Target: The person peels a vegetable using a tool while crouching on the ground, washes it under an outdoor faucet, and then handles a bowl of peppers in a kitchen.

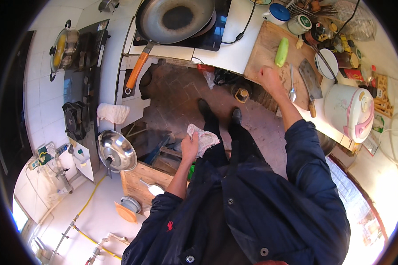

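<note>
My left hand (189, 147) grips a crumpled white cloth (207, 140) in front of my legs. At the front edge of a wooden cutting board (262, 49), my right hand (270, 81) is curled into a loose fist, with nothing showing in it. Just beyond that hand lies a peeled, pale green vegetable (282, 52), perhaps a cucumber or squash. A metal spoon (292, 86) rests to its right, its bowl towards me. Further right is a cleaver (310, 79) with a wooden handle. A small pale piece of food (299, 43) sits near the board's far side.
A wok (177, 20) with an orange handle stands on an induction cooktop (215, 36). Right of the board are a rice cooker (346, 106), white bowl (325, 63) and jars. At left are a gas stove (76, 82), lidded pot (64, 49), metal lid (117, 150) and folded cloth (113, 113).
</note>
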Demonstrator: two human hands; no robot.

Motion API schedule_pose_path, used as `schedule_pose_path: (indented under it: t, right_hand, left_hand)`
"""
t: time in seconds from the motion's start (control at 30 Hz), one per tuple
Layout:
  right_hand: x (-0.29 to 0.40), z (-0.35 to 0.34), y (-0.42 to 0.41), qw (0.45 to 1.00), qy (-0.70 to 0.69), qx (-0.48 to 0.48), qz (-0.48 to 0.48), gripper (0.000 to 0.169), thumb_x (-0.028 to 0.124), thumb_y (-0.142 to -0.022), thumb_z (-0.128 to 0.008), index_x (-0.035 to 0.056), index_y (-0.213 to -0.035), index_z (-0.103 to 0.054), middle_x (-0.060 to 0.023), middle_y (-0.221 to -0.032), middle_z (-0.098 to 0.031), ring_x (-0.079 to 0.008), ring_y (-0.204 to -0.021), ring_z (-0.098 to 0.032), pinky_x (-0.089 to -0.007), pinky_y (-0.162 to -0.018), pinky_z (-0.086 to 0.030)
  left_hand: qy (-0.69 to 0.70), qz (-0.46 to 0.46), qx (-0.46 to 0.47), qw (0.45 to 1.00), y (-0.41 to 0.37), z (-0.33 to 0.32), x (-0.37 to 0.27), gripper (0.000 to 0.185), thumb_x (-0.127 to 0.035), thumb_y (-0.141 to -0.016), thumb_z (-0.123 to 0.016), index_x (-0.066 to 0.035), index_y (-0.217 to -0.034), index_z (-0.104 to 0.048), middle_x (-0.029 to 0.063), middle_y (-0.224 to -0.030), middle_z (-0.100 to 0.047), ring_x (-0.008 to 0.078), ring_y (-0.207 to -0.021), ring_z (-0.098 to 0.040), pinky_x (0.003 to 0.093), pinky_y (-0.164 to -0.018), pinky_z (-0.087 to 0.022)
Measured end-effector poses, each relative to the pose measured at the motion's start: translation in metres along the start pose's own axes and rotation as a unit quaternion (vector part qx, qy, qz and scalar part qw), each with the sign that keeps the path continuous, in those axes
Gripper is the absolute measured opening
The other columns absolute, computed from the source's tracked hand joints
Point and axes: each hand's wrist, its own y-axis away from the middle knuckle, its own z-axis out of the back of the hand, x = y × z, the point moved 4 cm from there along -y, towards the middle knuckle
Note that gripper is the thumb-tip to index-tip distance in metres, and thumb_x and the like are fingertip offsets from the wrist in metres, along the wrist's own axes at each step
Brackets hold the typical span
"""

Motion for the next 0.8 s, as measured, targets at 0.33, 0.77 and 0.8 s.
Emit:
schedule_pose_path:
  t: [0.33,0.77,0.8]
  right_hand:
    - [0.012,-0.006,0.03,0.999,-0.013,-0.031,-0.004,0.015,0.011,-0.089,-0.056,-0.0008,-0.088,-0.066,-0.0258,-0.095,-0.066,-0.0454,-0.083,-0.066,-0.0512,-0.077,-0.054]
    - [0.01,-0.018,0.014,0.994,0.105,0.036,0.016,0.022,0.014,-0.085,-0.059,-0.0044,-0.081,-0.07,-0.0252,-0.091,-0.067,-0.0397,-0.081,-0.069,-0.0454,-0.076,-0.056]
    - [0.012,-0.012,0.015,1.0,0.015,0.008,-0.008,0.021,0.013,-0.085,-0.059,-0.0046,-0.081,-0.069,-0.0228,-0.084,-0.065,-0.0365,-0.075,-0.068,-0.0437,-0.07,-0.055]
  left_hand:
    - [-0.03,-0.012,0.022,0.999,0.005,0.007,-0.014,0.047,-0.038,-0.096,-0.057,0.008,-0.097,-0.065,0.0333,-0.09,-0.066,0.0478,-0.093,-0.065,0.0504,-0.078,-0.05]
    - [-0.01,0.0,0.036,0.999,0.007,0.007,-0.029,0.042,-0.034,-0.098,-0.055,0.005,-0.106,-0.065,0.0309,-0.094,-0.067,0.0459,-0.095,-0.066,0.0471,-0.081,-0.05]
    - [-0.011,-0.003,0.031,0.999,0.008,0.008,-0.028,0.041,-0.034,-0.098,-0.055,0.005,-0.106,-0.065,0.0307,-0.094,-0.067,0.0459,-0.096,-0.066,0.0469,-0.081,-0.05]
